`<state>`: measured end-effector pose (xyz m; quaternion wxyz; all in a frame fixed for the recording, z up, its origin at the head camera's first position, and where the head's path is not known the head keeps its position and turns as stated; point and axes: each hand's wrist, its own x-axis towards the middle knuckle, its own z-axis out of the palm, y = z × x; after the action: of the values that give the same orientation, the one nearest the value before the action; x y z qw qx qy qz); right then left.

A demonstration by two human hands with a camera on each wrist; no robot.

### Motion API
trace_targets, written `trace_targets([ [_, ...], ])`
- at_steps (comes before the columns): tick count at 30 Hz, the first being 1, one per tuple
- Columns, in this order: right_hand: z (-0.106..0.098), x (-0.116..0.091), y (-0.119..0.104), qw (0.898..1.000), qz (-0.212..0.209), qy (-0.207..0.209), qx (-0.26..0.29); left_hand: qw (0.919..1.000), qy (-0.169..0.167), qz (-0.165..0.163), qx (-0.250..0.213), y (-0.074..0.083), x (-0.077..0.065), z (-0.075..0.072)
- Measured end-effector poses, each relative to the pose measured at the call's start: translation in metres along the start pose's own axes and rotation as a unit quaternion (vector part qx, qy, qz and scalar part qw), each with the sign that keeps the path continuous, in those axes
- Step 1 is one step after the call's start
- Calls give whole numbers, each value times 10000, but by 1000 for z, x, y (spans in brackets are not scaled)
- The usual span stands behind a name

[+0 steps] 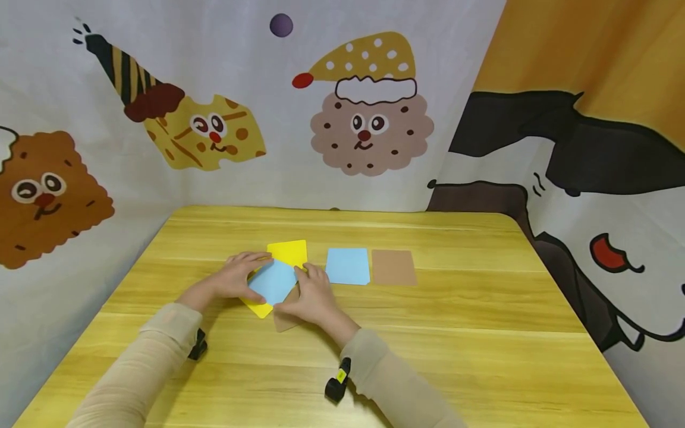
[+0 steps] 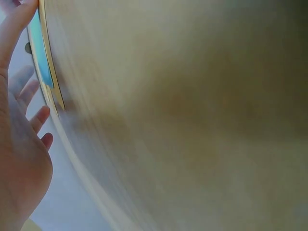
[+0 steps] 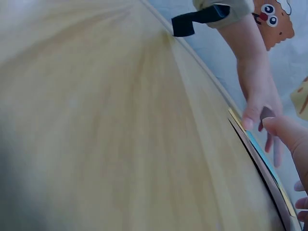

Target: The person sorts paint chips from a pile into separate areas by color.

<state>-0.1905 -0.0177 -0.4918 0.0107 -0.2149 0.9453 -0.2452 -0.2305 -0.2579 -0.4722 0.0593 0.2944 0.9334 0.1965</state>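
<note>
A light blue card [image 1: 273,283] lies at an angle over yellow and brown cards, left of the table's middle. My left hand [image 1: 236,277] holds its left side, fingers at the upper edge and thumb at the lower. On the opposite side, my right hand [image 1: 316,300] holds the same card with fingertips and thumb at its edges. Part of a yellow card [image 1: 291,252] shows above, and a yellow corner [image 1: 260,309] shows below. A brown card [image 1: 286,320] peeks out under the right hand. The right wrist view shows the blue card edge-on, with the right thumb [image 3: 284,130] above it.
To the right lie another blue card [image 1: 348,266] and a brown card [image 1: 394,267], side by side. All rest on a wood-grain table [image 1: 455,333]. A printed curtain [image 1: 225,196] hangs behind its far edge. Black straps with small devices [image 1: 337,383] sit at both cuffs.
</note>
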Motion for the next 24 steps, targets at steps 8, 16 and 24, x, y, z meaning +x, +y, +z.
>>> trace_targets([
  [8, 9, 2, -6, 9995, 119, -87, -269, 9997, -91, 64, 204, -5, 4, 5],
  [16, 10, 4, -10, 9989, 159, -96, -425, 9996, -103, 111, 237, -4, 4, 4],
  [24, 10, 4, -9, 9990, 136, -91, -415, 9996, -114, 58, 247, 0, 2, 3],
])
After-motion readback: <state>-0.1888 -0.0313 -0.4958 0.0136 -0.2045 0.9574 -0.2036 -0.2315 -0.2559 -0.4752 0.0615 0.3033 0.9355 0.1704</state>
